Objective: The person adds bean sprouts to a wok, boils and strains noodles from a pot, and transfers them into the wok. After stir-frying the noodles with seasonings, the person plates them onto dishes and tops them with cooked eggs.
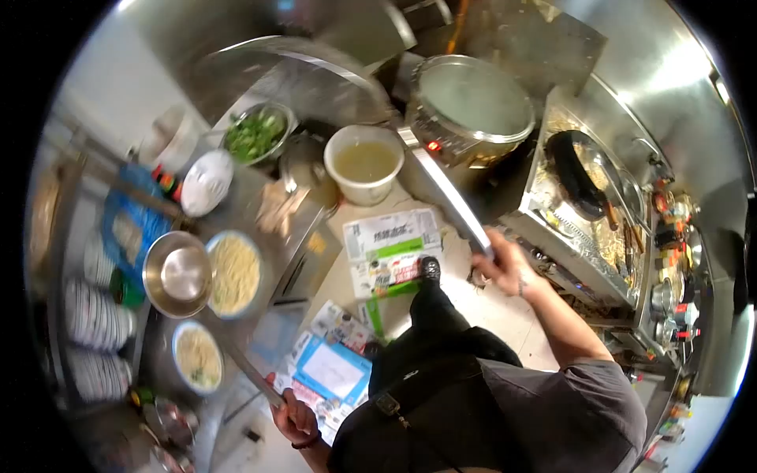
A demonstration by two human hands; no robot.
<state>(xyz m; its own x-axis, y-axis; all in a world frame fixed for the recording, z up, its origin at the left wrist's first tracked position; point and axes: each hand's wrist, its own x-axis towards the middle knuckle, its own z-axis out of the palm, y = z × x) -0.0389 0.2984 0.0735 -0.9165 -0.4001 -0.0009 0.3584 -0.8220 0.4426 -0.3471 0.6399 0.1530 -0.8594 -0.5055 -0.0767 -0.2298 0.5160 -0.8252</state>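
Observation:
My left hand [296, 418] is closed round the handle of a large steel ladle [178, 276]. The ladle's bowl hangs over the counter at the left, beside two white bowls of pale, noodle-like food: one bowl [254, 277] is partly covered by it, the other bowl [178, 339] has some green on top. My right hand [509, 266] grips the end of a long metal handle. That handle leads up to a wide, round, see-through head, seemingly a mesh strainer [449, 193], blurred at the top of the view. A white bucket [337, 177] of yellowish liquid stands below the strainer's head.
A big steel pot [473, 102] of cloudy liquid stands at the top. On the right is a stove with a black wok [573, 177]. Greens fill a metal bowl [256, 135]. Stacked bowls [98, 315] sit at far left. Flattened cardboard [392, 232] covers the floor.

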